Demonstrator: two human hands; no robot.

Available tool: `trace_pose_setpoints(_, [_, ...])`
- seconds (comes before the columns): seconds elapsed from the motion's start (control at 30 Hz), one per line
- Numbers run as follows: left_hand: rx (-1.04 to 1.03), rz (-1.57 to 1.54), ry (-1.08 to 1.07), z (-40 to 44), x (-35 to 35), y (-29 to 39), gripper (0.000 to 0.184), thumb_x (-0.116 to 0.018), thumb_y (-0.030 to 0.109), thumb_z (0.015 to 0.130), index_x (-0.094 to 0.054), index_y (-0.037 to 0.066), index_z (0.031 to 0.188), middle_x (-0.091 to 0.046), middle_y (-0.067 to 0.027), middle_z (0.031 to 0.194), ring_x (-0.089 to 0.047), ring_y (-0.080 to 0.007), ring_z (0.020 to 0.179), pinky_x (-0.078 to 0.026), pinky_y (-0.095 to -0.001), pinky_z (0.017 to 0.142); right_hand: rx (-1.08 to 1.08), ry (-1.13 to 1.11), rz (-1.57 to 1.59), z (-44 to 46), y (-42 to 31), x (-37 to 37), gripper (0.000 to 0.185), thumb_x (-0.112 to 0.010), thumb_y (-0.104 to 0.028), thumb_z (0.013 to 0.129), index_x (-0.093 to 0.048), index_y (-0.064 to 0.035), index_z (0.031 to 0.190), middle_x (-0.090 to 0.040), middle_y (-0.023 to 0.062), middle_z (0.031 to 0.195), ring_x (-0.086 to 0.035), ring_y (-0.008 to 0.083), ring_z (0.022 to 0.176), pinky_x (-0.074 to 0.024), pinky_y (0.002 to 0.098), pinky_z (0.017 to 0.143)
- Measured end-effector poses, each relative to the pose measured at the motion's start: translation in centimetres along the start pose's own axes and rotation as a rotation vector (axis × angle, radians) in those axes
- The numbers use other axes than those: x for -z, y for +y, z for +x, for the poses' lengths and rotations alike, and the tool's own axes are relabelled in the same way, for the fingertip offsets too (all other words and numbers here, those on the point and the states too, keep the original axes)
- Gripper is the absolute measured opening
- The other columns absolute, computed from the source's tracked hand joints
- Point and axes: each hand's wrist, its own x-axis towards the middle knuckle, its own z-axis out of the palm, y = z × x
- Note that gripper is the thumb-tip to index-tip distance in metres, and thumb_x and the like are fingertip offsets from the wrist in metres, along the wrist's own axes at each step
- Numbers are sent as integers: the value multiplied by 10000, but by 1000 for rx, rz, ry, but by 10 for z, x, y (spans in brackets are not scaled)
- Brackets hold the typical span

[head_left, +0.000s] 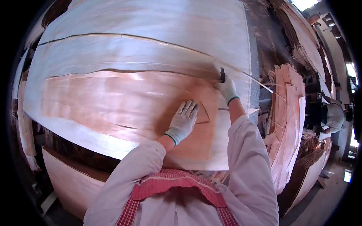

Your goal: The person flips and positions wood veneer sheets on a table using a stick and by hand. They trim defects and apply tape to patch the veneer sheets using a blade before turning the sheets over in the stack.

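My left hand (184, 117), in a white glove with a green cuff, lies flat on a reddish-brown wood veneer sheet (94, 94). Its fingers are stretched out and slightly apart. Beside the fingertips, the veneer shows a triangular outline of a patch or cut (203, 113). At the sheet's upper right edge my right hand (227, 89), gloved the same way, is closed around a short dark tool (222, 74); blur and the fingers hide its kind. Under the brown sheet lies a larger pale veneer sheet (181, 22). A long thin veneer strip (166, 43) runs across it, past the right hand.
Stacked reddish veneer pieces (284, 124) with ragged ends stand along the right side. Another veneer stack (71, 184) is at the lower left. Torn scraps (309, 141) lie farther right, where another person (335, 117) is seen at the far edge.
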Motion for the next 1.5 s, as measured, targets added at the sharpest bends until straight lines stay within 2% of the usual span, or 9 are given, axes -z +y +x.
trace_pose_setpoints(0.03, [-4, 9, 0, 1, 2, 0, 453, -443, 232, 934, -429, -1, 1323, -410, -179, 1407, -349, -301, 1335, -218, -429, 1126, -25, -54, -65, -8, -23, 12, 251, -633, -135, 780, -602, -15, 997, -626, 217, 1008, -599, 385, 933, -475, 444, 774])
trace_pose_setpoints(0.4, [49, -148, -194, 0, 3, -2, 465, -449, 170, 920, -407, -7, 1348, -361, -179, 1445, -313, -306, 1355, -192, -414, 1138, 314, 395, 81, -267, -140, 45, 199, -702, 0, 728, -558, -61, 852, -609, 98, 764, -605, 271, 664, -485, 339, 579])
trace_pose_setpoints(0.5, [-53, -440, 135, -18, -3, -29, 521, -483, 92, 888, -364, -1, 1387, -357, -178, 1446, -310, -339, 1345, -199, -394, 1134, 193, 406, 94, -304, -155, 38, 241, -735, -6, 697, -554, -60, 846, -613, 113, 757, -605, 302, 636, -482, 356, 558])
trace_pose_setpoints(0.63, [-137, -1141, -327, -90, 100, -37, 529, -529, 111, 920, -334, 14, 1402, -394, -155, 1410, -366, -255, 1312, -275, -363, 1097, 162, 225, 154, -341, -162, 42, 236, -732, -17, 708, -565, -59, 869, -621, 132, 780, -617, 317, 669, -493, 361, 583])
trace_pose_setpoints(0.77, [771, -2310, -185, -124, 118, -7, 368, -471, 167, 978, -429, 0, 1304, -474, -112, 1319, -446, -197, 1231, -352, -306, 1035, 222, -320, 236, -367, -153, 33, 184, -681, -79, 773, -589, -34, 926, -630, 123, 785, -629, 273, 699, -503, 350, 654])
trace_pose_setpoints(0.87, [301, -1434, -51, -141, 107, -22, 282, -454, 163, 982, -500, -15, 1195, -569, -107, 1154, -527, -190, 1105, -392, -299, 993, -251, -348, 741, -396, -139, 22, 160, -638, -110, 820, -589, -2, 928, -614, 55, 771, -610, 174, 692, -487, 308, 646])
trace_pose_setpoints(1.0, [793, -2106, -33, -172, 98, -26, 219, -450, 145, 976, -540, -16, 1093, -617, -105, 992, -578, -169, 963, -466, -296, 883, -861, 152, 1102, -383, -118, 25, 332, -565, -444, 910, -534, -118, 857, -437, -53, 608, -390, 58, 463, -280, 231, 406])
trace_pose_setpoints(1.33, [755, -1161, -129, -214, 228, -128, 229, -470, 216, 979, -548, 26, 1081, -595, -62, 1005, -560, -149, 931, -449, -290, 837, -904, 92, 1048, -386, -121, -25, 138, -560, -231, 939, -570, -116, 862, -524, -27, 662, -398, 33, 474, -287, 185, 411])
trace_pose_setpoints(1.5, [534, -845, 852, -312, 309, -366, 206, -495, 217, 932, -599, 47, 880, -572, -46, 773, -529, -148, 656, -442, -318, 563, -746, -97, 1038, -408, -127, -20, 149, -525, -198, 951, -562, -121, 829, -478, -34, 605, -384, 39, 444, -254, 179, 393])
